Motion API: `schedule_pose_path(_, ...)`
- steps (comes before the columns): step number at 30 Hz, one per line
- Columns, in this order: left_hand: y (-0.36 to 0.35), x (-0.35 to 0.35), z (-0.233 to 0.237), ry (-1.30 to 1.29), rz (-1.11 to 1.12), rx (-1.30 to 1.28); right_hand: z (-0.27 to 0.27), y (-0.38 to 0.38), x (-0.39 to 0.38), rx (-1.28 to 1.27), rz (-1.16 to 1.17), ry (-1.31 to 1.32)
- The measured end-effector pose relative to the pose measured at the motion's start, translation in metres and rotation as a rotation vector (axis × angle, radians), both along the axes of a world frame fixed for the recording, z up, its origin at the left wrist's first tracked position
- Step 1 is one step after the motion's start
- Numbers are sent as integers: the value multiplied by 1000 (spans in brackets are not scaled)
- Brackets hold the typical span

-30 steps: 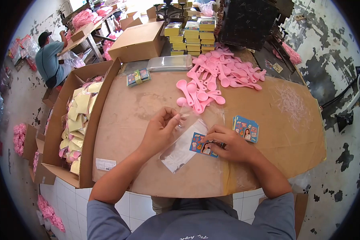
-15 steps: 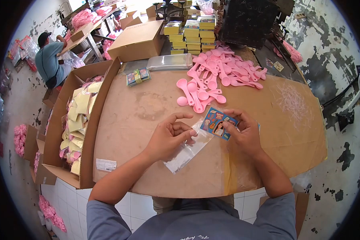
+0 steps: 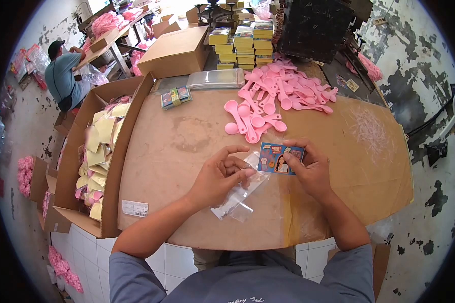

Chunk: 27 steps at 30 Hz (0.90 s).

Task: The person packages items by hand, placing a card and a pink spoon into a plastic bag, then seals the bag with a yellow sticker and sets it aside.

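My right hand (image 3: 309, 169) pinches a blue printed card (image 3: 274, 160) between thumb and fingers, its picture side facing up. To its left, my left hand (image 3: 226, 174) has its thumb and fingertips closed on a clear plastic bag (image 3: 233, 204), which hangs down below the hand over the cardboard tabletop. The card's left edge overlaps the upper part of the bag in this view. Just beyond both hands lies a heap of pink plastic measuring spoons (image 3: 269, 96).
An open carton (image 3: 147, 86) of bagged, yellow-backed packs stands on my left. A banded card bundle (image 3: 176, 98) and a clear plastic tray (image 3: 215, 79) lie at the back, near card stacks (image 3: 244, 45) and a closed box (image 3: 173, 50). A person (image 3: 64, 76) sits far left.
The card has turned from a slant to nearly level in my right hand. My left hand has shifted slightly right with the bag, whose lower end has spread wider.
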<state>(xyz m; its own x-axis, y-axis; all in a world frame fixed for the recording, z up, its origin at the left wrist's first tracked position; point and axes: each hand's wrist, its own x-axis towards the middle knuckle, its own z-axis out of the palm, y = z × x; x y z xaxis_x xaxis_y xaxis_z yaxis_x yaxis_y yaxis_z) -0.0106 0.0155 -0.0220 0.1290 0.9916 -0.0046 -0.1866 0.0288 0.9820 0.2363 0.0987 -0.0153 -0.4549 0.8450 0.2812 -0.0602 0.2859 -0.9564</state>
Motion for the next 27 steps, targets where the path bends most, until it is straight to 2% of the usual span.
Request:
schedule_pose_path(2,1,-4,-2,-32,-4,-22,-1,2,1,22,21,-47)
schedule_pose_path(8,1,2,-2,-63,-11,-46,-1,1,0,-6,-39,84)
schedule_pose_path(11,-2,2,-4,21,-13,16,1,-1,1,-22,0,17)
schedule_pose_path(14,-5,3,1,58,4,32,0,0,4,65,87,-83)
schedule_pose_path(20,-8,5,6,104,39,25,5,-1,3,-66,-1,36)
schedule_pose_path(27,-10,6,13,118,10,7,10,-5,0,-19,45,29)
